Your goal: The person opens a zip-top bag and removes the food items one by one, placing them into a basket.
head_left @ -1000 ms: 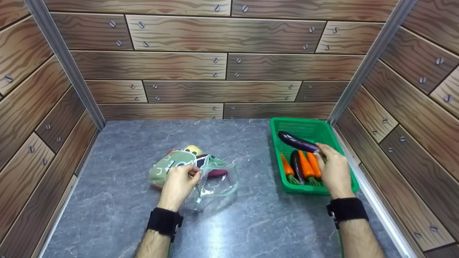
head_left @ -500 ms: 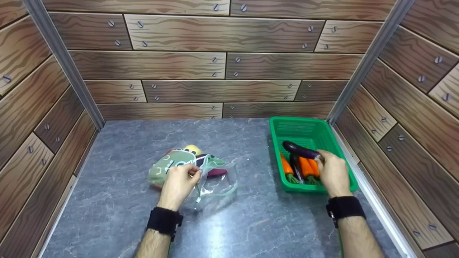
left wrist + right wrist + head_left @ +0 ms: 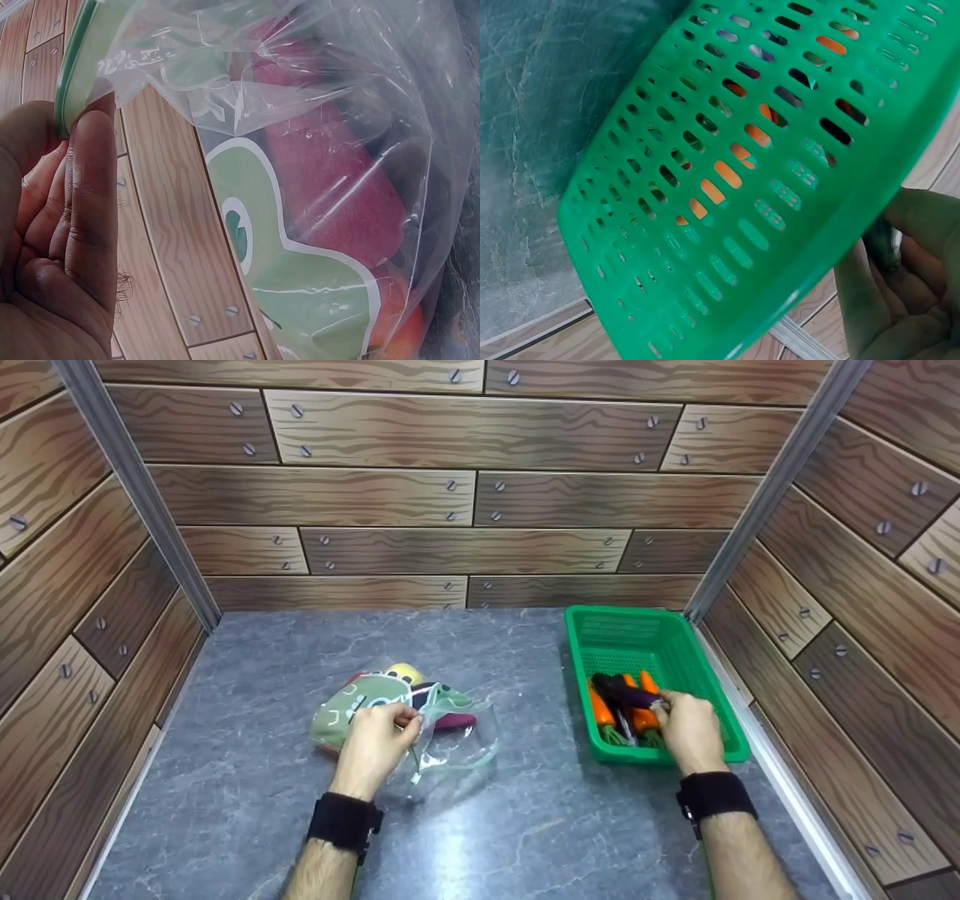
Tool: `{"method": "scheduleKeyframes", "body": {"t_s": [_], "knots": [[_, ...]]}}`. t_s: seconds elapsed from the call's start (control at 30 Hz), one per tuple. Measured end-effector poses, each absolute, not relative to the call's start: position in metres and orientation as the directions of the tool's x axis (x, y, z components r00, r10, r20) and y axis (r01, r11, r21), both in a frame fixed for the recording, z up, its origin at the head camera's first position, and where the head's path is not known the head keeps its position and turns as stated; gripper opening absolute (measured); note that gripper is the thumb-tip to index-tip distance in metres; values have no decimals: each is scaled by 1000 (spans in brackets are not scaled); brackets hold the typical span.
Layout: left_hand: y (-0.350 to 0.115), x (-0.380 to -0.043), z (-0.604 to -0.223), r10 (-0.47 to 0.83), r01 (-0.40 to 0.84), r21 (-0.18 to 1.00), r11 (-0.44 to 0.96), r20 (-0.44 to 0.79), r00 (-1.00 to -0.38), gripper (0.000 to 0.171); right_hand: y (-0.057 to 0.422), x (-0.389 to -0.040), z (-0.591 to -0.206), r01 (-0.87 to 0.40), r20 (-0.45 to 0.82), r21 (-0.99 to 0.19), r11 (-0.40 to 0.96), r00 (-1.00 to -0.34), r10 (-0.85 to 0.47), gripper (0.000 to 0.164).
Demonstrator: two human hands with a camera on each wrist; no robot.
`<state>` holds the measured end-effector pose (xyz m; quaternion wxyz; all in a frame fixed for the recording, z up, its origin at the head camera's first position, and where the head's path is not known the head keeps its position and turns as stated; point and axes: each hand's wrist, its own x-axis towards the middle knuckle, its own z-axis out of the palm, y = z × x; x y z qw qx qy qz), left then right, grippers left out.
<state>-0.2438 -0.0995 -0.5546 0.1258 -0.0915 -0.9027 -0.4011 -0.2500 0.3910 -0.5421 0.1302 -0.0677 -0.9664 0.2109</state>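
While my left hand [image 3: 379,746] pinches the edge of the zip bag [image 3: 466,744] spread beyond those fingers, my right hand [image 3: 691,733] grips an eggplant [image 3: 630,691] by one end, its tip left of my fingers, over carrots [image 3: 601,709] in the green basket [image 3: 577,656].

A black wristband [image 3: 341,825] circles the left forearm [image 3: 321,873], lower left of the frame; a matching black cuff [image 3: 720,801] circles the right forearm [image 3: 750,859], lower right. Both forearms are bare; a small fitting [image 3: 688,811] glints on each band's inner edge.
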Motion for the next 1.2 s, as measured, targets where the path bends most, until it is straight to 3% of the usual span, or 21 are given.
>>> {"method": "scheduleKeyframes", "body": {"t_s": [0.27, 0.7, 1.2], "knots": [[-100, -244, -556, 68, 277, 697, 661, 313, -947, 7, 386, -251, -546, 90, 91, -417, 905, -986, 140, 33], [-100, -243, -556, 61, 264, 704, 659, 300, -952, 7, 379, -252, -550, 46, 30, -384, 922, -998, 63, 32], [-99, -243, -557, 56, 251, 707, 661, 286, -956, 7, 351, -247, -527, -50, 160, -439, 897, -987, 24, 50]]}}
